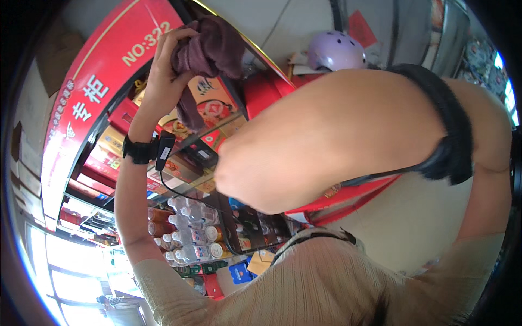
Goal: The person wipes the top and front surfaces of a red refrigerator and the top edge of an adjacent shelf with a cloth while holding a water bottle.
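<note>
At the upper left my left hand [169, 69] grips a bunched purple-brown cloth [214, 49], with one end hanging below the palm. It is raised in front of a display cabinet's red sign panel [110, 57], which bears writing. A black wrist strap [140, 150] with a small cabled device is on that arm. Large and close to the camera, my right hand [281, 142] reaches across the middle, its back towards me and its fingers curled out of sight. Whether it holds something is hidden. Another black strap [444, 118] circles the right wrist.
Boxed goods [214, 108] fill the cabinet shelves behind the cloth. Lower down stand several clear plastic bottles [193, 232] and cans [216, 240]. A lavender helmet [336, 51] lies beyond my right hand, near a red paper [362, 28]. Bright windows [73, 281] are at lower left.
</note>
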A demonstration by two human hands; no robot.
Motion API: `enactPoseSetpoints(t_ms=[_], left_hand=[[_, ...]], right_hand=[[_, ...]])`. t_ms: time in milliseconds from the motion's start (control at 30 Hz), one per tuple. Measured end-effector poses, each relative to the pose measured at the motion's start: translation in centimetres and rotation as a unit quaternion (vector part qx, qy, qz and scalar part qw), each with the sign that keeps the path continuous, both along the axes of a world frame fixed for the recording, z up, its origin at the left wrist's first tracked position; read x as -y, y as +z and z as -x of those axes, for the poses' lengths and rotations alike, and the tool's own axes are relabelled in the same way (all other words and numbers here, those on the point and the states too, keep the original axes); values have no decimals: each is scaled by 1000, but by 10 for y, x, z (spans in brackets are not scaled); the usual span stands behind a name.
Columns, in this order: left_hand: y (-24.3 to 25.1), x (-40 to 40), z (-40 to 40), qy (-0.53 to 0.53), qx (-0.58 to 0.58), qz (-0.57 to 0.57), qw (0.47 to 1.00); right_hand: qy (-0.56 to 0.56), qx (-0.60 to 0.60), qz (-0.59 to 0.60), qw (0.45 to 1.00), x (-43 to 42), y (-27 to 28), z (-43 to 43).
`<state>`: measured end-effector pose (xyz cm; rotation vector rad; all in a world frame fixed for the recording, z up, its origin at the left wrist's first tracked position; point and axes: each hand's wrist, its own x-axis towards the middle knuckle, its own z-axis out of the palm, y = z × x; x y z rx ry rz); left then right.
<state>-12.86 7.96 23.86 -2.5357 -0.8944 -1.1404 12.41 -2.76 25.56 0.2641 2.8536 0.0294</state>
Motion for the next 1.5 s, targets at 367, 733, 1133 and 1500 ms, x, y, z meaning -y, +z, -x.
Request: enactPoseSetpoints(t_ms=[367, 733, 1133, 1500], left_hand=[[-146, -54, -41, -47, -77, 328, 940], [-183, -27, -73, -131, -134, 361, 913], [-188, -5, -68, -139, -117, 381, 907], [-206, 1, -64, -102, -39, 454, 884]], right_hand=[[-83, -187, 272, 940, 60, -86, -121], [-285, -303, 398, 818, 72, -202, -179], [-397, -485, 333, 705, 44, -287, -187], [-431, -475, 449, 621, 69, -384, -206]])
